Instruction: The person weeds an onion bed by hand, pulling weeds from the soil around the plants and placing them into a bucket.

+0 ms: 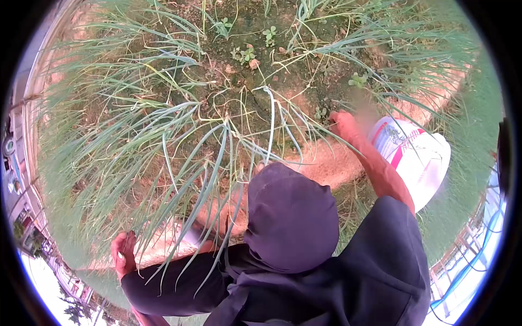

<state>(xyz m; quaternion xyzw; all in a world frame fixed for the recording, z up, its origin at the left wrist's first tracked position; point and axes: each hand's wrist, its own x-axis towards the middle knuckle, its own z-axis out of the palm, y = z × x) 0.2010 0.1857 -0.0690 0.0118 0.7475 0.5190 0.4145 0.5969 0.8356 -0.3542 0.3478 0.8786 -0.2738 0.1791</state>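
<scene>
Long, thin green onion-like plants (201, 157) spread over brown soil (331, 70). On the right, my bare right hand (343, 124) is low at the soil beside small weeds and thin leaves. Its fingers are drawn together, and what they pinch, if anything, is too small to tell. At the lower left, my left hand (124, 252) is at the edge of the leaves with its fingers curled. Whatever is inside the left hand is hidden.
A rounded dark cloth shape (293, 217) fills the lower middle. Right of my right forearm is a white item with red print (416, 157). Small leafy weeds (269, 36) grow at the top. Blue lines (478, 250) run along the right edge.
</scene>
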